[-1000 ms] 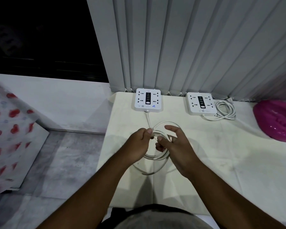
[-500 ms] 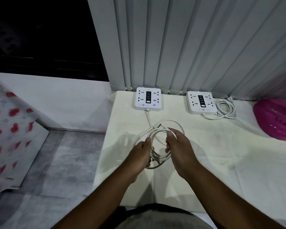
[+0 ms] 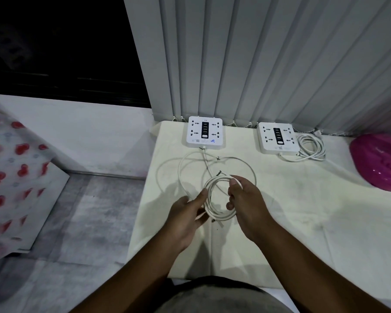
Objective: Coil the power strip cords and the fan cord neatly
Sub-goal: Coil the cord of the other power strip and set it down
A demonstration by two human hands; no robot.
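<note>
Cord: smooth white round cord (image 3: 221, 217), ring-coiled.
Left grip (image 3: 185, 215): pinching the coil's side.
Right grip (image 3: 248, 204): clasping its top.

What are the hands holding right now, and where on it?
Both hold the cord coil: the left hand pinches its left side, the right hand grips its right side.

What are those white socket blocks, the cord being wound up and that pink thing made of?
White square power strips: probably hard plastic, smooth matte shells with crisp moulded edges. Thin white cord: a flexible rubbery or vinyl sheath, as it bends into soft loops. Shiny pink rounded object: likely glossy plastic or inflated vinyl, judging by bright highlights; only part shows.
</note>
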